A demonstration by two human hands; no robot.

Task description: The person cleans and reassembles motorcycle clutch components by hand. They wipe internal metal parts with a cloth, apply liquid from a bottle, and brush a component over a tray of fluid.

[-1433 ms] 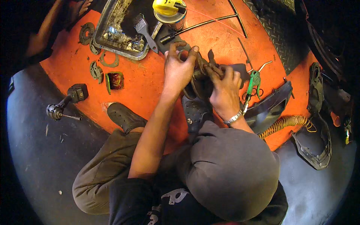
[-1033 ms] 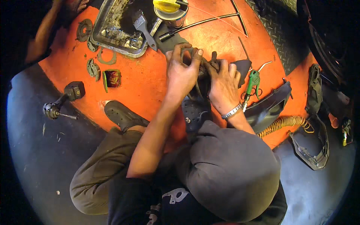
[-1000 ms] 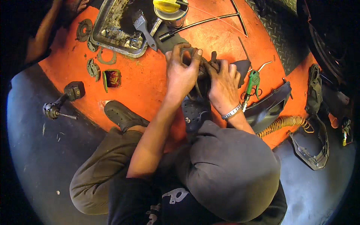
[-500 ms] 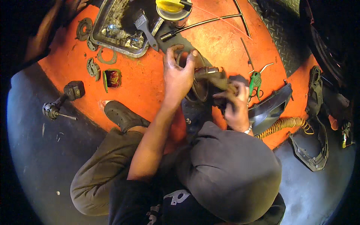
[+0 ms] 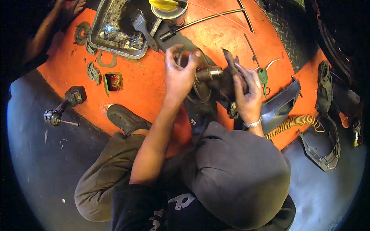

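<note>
My left hand (image 5: 179, 79) grips the rim of a round, dark metal pulley-like part, thumb and fingers curled round its edge. A shiny cylindrical hub (image 5: 210, 73) sticks out of the part toward the right. In my right hand (image 5: 248, 92) is a dark, dirty rag (image 5: 230, 63), pinched between thumb and fingers beside the hub's end. One flap of the rag stands up above the fingers. A dark shoe lies below the part, partly hidden.
On the orange floor are a metal tray (image 5: 135, 56) with a brush (image 5: 142, 29), a can (image 5: 169, 14), a T-handle wrench (image 5: 208, 19), a green air gun (image 5: 263, 77), a coiled hose (image 5: 291, 126) and a cordless tool (image 5: 75, 95). Another person's hand (image 5: 75, 7) shows top left.
My right hand has moved slightly up with the rag, off the hub, which now shows more plainly. My left hand keeps its hold on the part.
</note>
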